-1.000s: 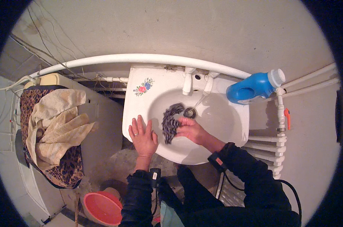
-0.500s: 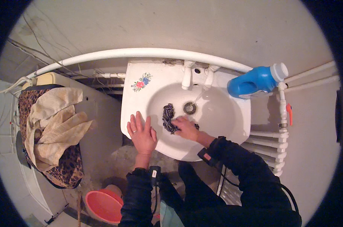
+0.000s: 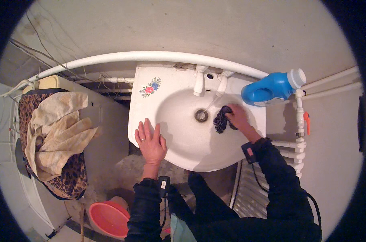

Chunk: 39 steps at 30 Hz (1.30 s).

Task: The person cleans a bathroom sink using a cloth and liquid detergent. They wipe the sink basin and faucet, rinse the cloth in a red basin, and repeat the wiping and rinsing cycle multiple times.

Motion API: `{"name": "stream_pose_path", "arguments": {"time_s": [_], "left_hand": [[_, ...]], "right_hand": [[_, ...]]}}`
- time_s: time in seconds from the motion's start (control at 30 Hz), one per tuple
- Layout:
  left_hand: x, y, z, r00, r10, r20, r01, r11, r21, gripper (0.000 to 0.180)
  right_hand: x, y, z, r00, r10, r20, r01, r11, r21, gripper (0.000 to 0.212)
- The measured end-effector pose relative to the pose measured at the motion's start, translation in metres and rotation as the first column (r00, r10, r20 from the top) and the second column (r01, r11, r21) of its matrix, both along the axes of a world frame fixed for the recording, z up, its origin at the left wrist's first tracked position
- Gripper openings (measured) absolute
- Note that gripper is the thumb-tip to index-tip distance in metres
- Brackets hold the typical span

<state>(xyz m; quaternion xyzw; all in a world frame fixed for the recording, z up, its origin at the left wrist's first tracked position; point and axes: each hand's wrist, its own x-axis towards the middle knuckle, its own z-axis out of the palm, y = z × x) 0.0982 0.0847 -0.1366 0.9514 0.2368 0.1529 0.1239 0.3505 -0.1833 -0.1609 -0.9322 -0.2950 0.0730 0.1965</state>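
Observation:
My right hand [image 3: 239, 118] grips a wet, dark patterned cloth [image 3: 221, 120] against the right inner wall of the white sink [image 3: 187, 151]. Its bunched fabric hangs toward the basin floor. Flat on the sink's left front rim rests my left hand [image 3: 151, 142], fingers spread, a ring on one finger. Water runs from the right-hand tap [image 3: 222, 84] toward the drain [image 3: 201, 115], left of the cloth. The left-hand tap [image 3: 198, 84] shows no flow.
A blue detergent bottle [image 3: 267, 88] lies tilted on the sink's right back corner. White radiator pipes [image 3: 286, 151] stand at the right. Leftward, a beige towel [image 3: 58, 129] covers a leopard-print cloth [image 3: 76, 171] on a machine. A red basin [image 3: 108, 218] sits below.
My right hand has carried the dark cloth from the left-middle of the basin to its right side, past the drain. The left hand stays on the rim.

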Motion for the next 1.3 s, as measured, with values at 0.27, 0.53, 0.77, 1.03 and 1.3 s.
{"name": "stream_pose_path", "arguments": {"time_s": [0.27,0.53,0.77,1.03,1.3], "left_hand": [[0.000,0.000,0.001,1.000,0.002,0.007,-0.002,1.000,-0.013,0.044],[-0.001,0.000,0.001,1.000,-0.002,-0.002,0.002,0.999,-0.032,0.044],[0.000,0.001,0.003,1.000,-0.003,0.006,0.003,0.999,-0.034,0.043],[-0.001,0.001,0.002,1.000,-0.005,0.002,0.005,0.999,-0.045,0.043],[-0.001,0.001,0.000,1.000,-0.005,0.031,0.005,1.000,-0.019,0.043]], "right_hand": [[-0.084,0.039,-0.021,0.790,0.472,-0.392,-0.421,0.881,0.214,0.029],[-0.042,0.072,-0.010,0.839,0.125,-0.529,0.046,0.954,0.297,0.032],[-0.006,0.047,0.040,0.477,0.166,-0.863,0.695,0.530,0.486,0.034],[-0.015,0.042,0.060,0.494,0.251,-0.833,0.663,0.511,0.547,0.033],[-0.094,0.100,0.029,0.361,0.457,-0.813,0.212,0.808,0.549,0.033]]}}
